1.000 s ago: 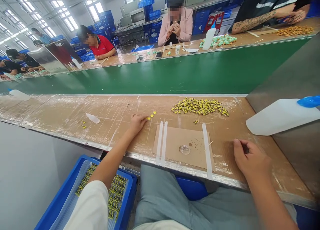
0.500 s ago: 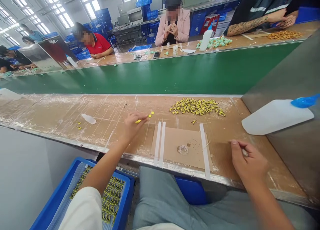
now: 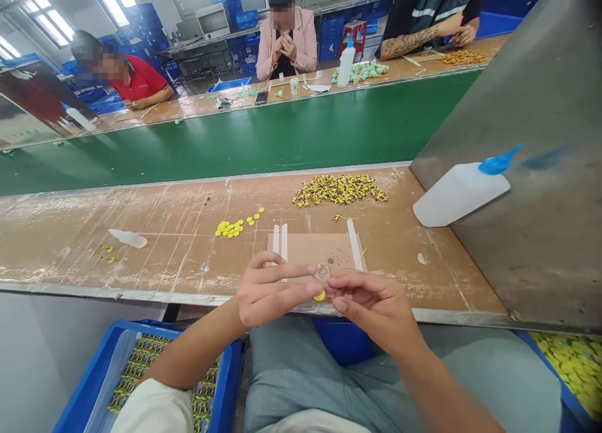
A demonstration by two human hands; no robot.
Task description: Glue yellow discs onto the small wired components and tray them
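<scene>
My left hand (image 3: 277,290) is over the front of the cardboard sheet (image 3: 310,248), its fingers pointing right. At its fingertips is a small round yellow disc (image 3: 319,296), partly covered. My right hand (image 3: 376,301) meets it from the right, fingers curled and tips close to the disc; whether they pinch anything is hidden. Just beyond the fingertips, a small clear round dish (image 3: 322,271) appears to sit on the cardboard. Left of the cardboard lies a cluster of yellow discs (image 3: 229,229), with several more trailing toward the right.
Behind the cardboard lies a heap of small yellow-and-black pieces (image 3: 341,188). A white bottle with a blue nozzle (image 3: 458,195) leans at the metal partition (image 3: 527,232). A small translucent bottle (image 3: 128,237) lies left. Blue crates (image 3: 84,395) flank my legs. Co-workers sit beyond the green belt (image 3: 263,138).
Both hands have come together over the cardboard, the left from the discs, the right from the table's right side. The disc cluster is now uncovered. The view has shifted right.
</scene>
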